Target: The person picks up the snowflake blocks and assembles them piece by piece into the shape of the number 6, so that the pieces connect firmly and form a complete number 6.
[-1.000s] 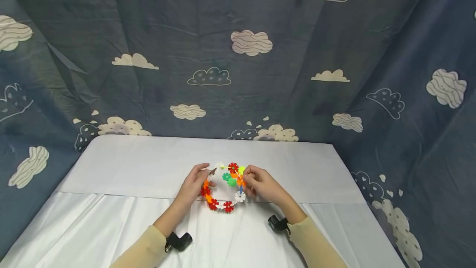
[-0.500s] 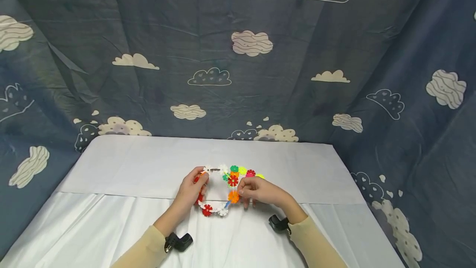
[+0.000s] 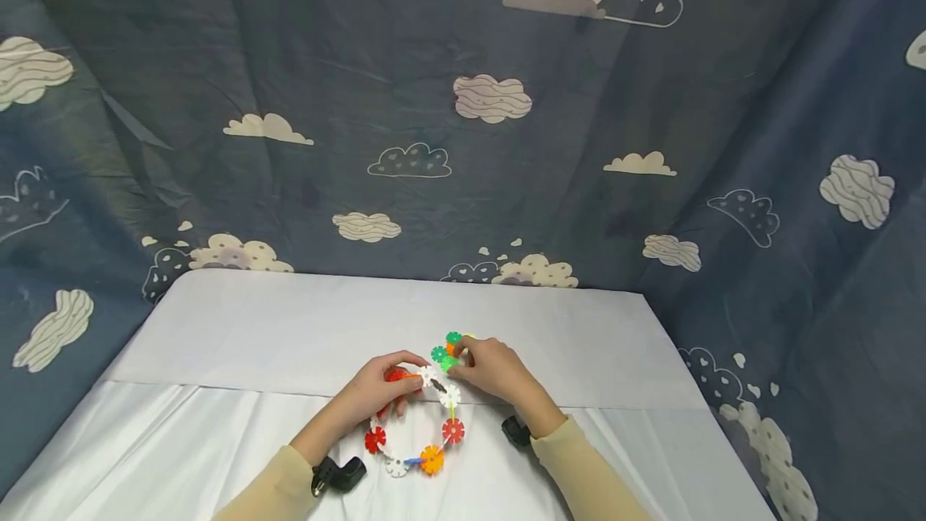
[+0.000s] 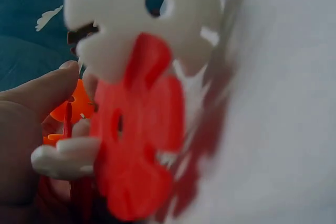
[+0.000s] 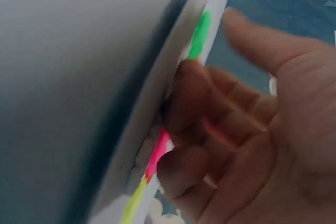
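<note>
- dark cloud-print curtain (image 3: 550, 199) is hanging behind everything, biggest thing by far
- white-covered table (image 3: 289, 328) is sitting in front of it
- cream sleeves (image 3: 589, 469) are coming in from the near edge
- ring of flower pieces (image 3: 452, 431) (red, white, orange, a bit of blue) is tilting over the table's near half
- left hand (image 3: 376, 388) is pinching that ring at its upper left, fingers covering a chunk; in the left wrist view white and red pieces are blocking lots
- right hand (image 3: 499, 372) is curving loosely, thumb apart from fingers; can't tell if it's touching anything
- green-and-orange cluster (image 3: 439, 354) is lying just beyond the ring, partly hiding behind those fingers
- black wrist gadget (image 3: 338, 474) is poking out by the left sleeve
- brown piece (image 3: 438, 385) is bridging two white ones
</note>
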A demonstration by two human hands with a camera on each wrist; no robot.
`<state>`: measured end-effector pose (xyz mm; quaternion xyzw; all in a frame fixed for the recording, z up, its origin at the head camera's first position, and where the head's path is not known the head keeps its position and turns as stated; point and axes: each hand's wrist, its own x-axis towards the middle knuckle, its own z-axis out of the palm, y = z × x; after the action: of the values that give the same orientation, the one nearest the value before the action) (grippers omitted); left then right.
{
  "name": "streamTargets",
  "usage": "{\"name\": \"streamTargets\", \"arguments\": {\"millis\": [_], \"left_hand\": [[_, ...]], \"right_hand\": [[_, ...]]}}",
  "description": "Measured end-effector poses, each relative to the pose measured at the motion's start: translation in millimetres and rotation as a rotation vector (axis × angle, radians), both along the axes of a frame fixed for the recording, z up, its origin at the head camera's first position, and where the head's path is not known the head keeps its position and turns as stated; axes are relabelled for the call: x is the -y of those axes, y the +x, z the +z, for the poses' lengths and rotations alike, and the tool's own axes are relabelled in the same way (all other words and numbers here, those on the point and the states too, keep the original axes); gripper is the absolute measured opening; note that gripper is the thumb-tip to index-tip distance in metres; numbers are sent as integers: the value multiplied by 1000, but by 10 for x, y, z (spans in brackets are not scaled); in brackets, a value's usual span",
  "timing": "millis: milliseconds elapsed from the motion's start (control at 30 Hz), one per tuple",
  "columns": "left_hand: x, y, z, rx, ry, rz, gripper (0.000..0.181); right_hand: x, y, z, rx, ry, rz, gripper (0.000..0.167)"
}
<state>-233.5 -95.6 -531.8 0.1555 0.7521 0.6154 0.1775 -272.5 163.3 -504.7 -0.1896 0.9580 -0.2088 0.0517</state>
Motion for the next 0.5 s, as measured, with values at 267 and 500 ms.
{"name": "streamTargets", "arguments": {"millis": [267, 500], "left_hand": [[-48, 13, -32, -4, -30, -18, 36], [-30, -10, 1, 13, -31, 4, 38]], "right_hand": [[61, 5, -123, -21, 16, -60, 19], [135, -28, -87, -56, 58, -98, 37]]}}
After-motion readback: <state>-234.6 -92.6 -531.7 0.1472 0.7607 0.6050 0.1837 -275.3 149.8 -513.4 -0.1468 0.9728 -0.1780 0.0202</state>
